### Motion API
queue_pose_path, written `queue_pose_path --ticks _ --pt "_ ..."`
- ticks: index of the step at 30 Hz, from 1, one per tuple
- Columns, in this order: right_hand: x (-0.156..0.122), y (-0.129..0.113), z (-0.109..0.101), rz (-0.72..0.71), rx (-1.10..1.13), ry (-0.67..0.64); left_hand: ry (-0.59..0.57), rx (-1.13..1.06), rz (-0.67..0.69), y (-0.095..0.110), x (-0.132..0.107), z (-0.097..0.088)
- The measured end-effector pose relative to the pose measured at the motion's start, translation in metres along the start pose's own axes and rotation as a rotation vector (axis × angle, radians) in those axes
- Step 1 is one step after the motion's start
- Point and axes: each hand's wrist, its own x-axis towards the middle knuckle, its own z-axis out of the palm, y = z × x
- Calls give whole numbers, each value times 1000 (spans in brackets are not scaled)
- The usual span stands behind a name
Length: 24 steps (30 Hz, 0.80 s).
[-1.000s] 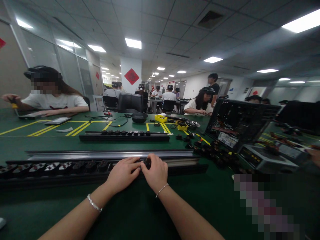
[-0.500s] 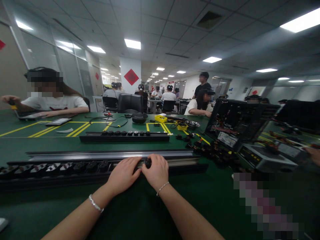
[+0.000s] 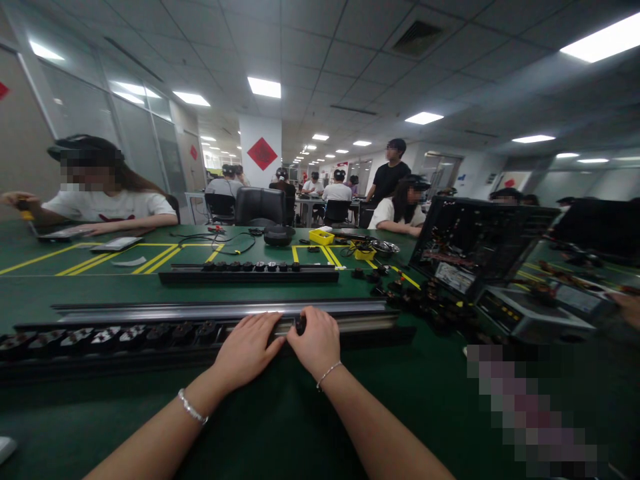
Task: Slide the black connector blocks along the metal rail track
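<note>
A long black track rail (image 3: 350, 337) with a metallic inner channel lies across the bench in front of me. Several round black and white socket modules (image 3: 135, 335) sit in a row along its left part. My left hand (image 3: 247, 347) lies over the rail's middle, fingers bent across it and thumb on the near side. Just to its right, my right hand (image 3: 315, 340) pinches a small black socket module (image 3: 300, 325) at the channel. Whether that module touches the rail is hidden by the fingers.
Behind lies another channelled rail (image 3: 220, 311), then a shorter rail (image 3: 250, 275) with modules. Loose black parts (image 3: 425, 303), an opened computer case (image 3: 480, 240) and a power supply (image 3: 530, 317) crowd the right. Co-workers sit around the green bench (image 3: 240, 433).
My right hand has shifted slightly right with the black socket module, widening the gap to my left hand. The left hand stays on the rail. A standing person in the background moved left.
</note>
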Motion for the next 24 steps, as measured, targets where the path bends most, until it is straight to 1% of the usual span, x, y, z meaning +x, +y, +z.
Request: queue_pose_path --ticks 9,16,24 --pt "-1 2 0 -18 -11 7 2 33 6 -1 0 1" --pt "1 6 -2 5 -33 10 -4 38 11 0 -1 -1" --pt "1 6 -1 0 -53 14 17 91 30 0 -1 1"
